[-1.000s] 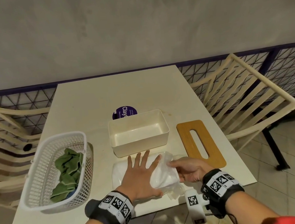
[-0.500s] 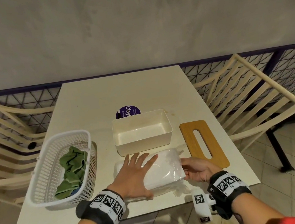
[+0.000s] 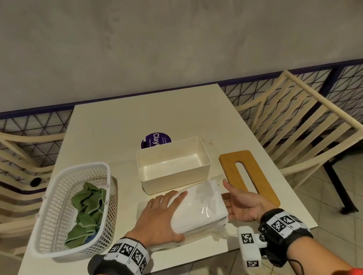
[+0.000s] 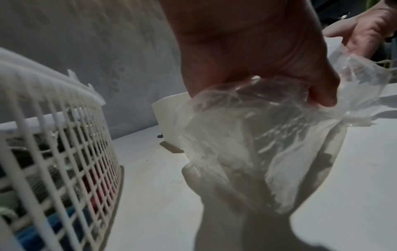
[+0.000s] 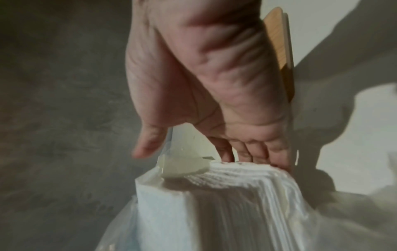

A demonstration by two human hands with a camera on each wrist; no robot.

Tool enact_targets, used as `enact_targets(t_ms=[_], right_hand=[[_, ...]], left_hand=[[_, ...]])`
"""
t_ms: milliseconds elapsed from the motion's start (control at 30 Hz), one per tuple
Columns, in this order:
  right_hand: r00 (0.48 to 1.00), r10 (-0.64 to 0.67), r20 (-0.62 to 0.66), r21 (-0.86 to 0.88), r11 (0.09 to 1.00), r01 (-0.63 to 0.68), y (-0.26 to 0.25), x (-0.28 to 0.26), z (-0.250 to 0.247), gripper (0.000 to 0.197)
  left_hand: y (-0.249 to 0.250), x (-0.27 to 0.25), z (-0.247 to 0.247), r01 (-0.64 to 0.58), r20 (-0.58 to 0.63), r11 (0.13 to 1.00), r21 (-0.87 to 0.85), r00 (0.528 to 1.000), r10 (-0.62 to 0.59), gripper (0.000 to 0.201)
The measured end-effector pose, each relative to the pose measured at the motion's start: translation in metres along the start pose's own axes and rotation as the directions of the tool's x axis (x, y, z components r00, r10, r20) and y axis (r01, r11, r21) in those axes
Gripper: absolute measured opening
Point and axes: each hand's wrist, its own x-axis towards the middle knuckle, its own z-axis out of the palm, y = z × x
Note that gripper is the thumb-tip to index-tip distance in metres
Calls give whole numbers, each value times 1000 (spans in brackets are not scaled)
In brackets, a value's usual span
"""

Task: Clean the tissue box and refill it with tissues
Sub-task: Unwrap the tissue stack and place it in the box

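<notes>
Since a moment ago my right hand (image 3: 241, 205) has turned palm-up, fingers straight, cupping the right end of the soft white tissue stack (image 3: 199, 215), partly out of its crinkly clear wrapper (image 3: 205, 191). My left hand (image 3: 160, 217) lies flat, fingers straight, pressing the stack onto the table (image 3: 150, 118). Just beyond sits the cream tissue box (image 3: 176, 181), smooth, rectangular, empty; its slotted wooden lid (image 3: 234, 157) lies beside it. Cleaning looks done, green cloth (image 3: 86, 208) in the mesh basket (image 3: 49, 222); filling and lidding remain.

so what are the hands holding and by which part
the tissue pack: left hand presses flat on its top, right hand fingers rest against its right end
</notes>
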Motion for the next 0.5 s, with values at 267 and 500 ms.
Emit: enact_targets(t_ms=[267, 500], right_hand=[[999, -33, 2, -181, 983, 33, 0, -5, 6, 40], [998, -57, -3, -57, 997, 57, 1, -6, -2, 50]], left_hand=[[-1, 1, 1, -5, -5, 1000, -5, 1000, 5, 114], [-4, -3, -1, 1, -11, 999, -33, 1000, -1, 118]])
